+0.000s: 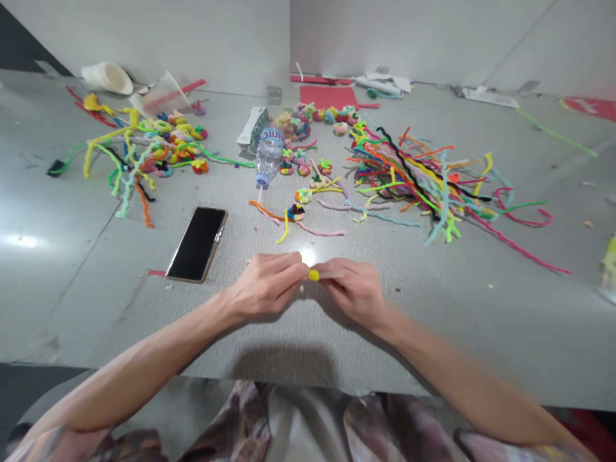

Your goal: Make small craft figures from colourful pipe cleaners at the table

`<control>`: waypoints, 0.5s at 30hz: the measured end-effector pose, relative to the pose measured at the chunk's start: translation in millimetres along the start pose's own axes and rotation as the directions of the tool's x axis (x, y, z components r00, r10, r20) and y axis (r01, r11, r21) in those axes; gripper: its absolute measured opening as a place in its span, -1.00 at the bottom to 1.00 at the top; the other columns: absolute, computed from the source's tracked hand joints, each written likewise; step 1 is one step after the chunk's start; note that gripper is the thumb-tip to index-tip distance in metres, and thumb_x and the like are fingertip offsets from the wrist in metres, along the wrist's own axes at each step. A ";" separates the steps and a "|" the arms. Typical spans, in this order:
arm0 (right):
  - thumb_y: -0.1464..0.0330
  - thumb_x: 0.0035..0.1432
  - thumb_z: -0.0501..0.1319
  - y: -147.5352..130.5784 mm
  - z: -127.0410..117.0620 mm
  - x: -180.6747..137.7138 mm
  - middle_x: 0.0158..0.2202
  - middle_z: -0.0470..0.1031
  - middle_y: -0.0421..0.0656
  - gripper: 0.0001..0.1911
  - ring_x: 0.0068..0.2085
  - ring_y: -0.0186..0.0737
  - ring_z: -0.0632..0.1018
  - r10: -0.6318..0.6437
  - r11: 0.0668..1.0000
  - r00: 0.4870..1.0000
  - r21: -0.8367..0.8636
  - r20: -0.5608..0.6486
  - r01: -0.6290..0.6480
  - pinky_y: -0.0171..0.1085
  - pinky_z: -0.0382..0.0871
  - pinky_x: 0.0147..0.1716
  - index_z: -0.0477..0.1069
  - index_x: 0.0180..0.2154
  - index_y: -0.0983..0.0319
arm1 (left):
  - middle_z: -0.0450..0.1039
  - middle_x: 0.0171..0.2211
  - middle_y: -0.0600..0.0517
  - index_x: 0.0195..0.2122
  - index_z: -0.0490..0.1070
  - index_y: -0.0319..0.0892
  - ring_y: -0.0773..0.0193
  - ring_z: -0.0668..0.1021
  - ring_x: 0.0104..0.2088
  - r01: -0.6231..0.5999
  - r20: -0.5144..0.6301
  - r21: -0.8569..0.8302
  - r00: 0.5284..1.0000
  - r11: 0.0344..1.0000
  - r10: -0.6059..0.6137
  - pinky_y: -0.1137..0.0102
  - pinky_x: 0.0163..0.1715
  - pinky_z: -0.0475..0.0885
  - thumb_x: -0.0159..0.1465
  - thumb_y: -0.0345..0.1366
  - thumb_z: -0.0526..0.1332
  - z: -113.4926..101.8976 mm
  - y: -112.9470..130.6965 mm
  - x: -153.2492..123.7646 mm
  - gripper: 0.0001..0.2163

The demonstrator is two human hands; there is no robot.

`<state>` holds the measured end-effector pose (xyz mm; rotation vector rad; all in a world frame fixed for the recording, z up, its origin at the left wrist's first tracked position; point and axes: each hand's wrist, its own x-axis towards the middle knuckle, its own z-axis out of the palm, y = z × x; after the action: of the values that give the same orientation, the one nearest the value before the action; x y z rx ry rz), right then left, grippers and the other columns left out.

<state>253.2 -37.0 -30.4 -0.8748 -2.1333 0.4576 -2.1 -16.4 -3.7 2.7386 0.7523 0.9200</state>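
Observation:
My left hand (269, 282) is closed, its fingertips pinching one side of a small yellow coil (314, 275) that looks like wound pipe cleaner. From the other side my right hand (353, 289) is closed on the same piece, slightly blurred. A pale streak lies along the right fingers; I cannot tell what it is. Both hands are just above the grey table (433, 308). Beyond them lie a small dark, blue and yellow pipe-cleaner figure (295, 213) and a pale round one (303, 196), with loose stems around them.
A phone (197, 245) lies left of my hands. A plastic bottle (268, 156) lies beside a small box (253, 130). Pipe cleaners (423, 173) are heaped at the right, with finished pieces (178, 138) at the left. Cups (106, 77) lie near the back partition (158, 38).

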 end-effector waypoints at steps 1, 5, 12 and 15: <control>0.38 0.63 0.21 2.0 -1.4 1.2 -0.19 0.76 -0.12 -0.81 -0.22 -0.18 0.71 -0.006 0.999 1.000 0.032 0.008 0.006 -0.22 0.53 -0.20 0.63 0.01 0.16 | 0.42 -0.38 0.05 -0.21 0.38 -0.12 0.30 0.43 -0.43 -0.057 0.035 -0.046 0.998 0.997 0.059 0.33 -0.41 0.32 0.64 -0.41 0.02 -2.1 -2.9 0.5 -0.74; 0.32 0.65 0.24 14.0 -11.7 7.5 -0.25 0.70 -0.14 -0.82 -0.28 -0.22 0.66 -0.093 0.995 0.990 0.055 0.109 0.087 -0.25 0.45 -0.28 0.63 -0.03 0.17 | 0.46 -0.35 0.02 -0.24 0.36 -0.12 0.25 0.46 -0.41 -0.222 0.213 -0.028 0.951 0.975 0.223 0.26 -0.38 0.33 0.59 -0.47 0.01 -8.9 -14.1 3.1 -0.74; 0.32 0.63 0.27 25.8 -25.9 13.0 -0.24 0.70 -0.16 -0.84 -0.24 -0.23 0.67 -0.008 0.998 0.996 0.062 0.087 0.002 -0.25 0.51 -0.18 0.62 -0.08 0.16 | 0.50 -0.30 0.02 -0.22 0.39 -0.12 0.21 0.48 -0.40 -0.254 0.379 0.122 0.905 0.959 0.192 0.25 -0.43 0.31 0.55 -0.47 0.13 1.1 -19.0 0.2 -0.82; 0.32 0.63 0.24 25.5 -24.7 13.4 -0.16 0.75 -0.10 -0.80 -0.16 -0.18 0.70 0.109 0.988 0.989 0.100 0.101 -0.119 -0.18 0.57 -0.08 0.65 -0.04 0.16 | 0.50 -0.29 0.03 -0.20 0.40 -0.13 0.21 0.48 -0.39 -0.249 0.367 0.172 0.914 0.953 0.172 0.23 -0.41 0.36 0.57 -0.45 0.11 3.9 -17.8 -0.1 -0.81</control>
<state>277.1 -8.7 -22.0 -0.9342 -2.1306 0.6771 -7.1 -1.1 -12.1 3.0996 0.5214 0.3745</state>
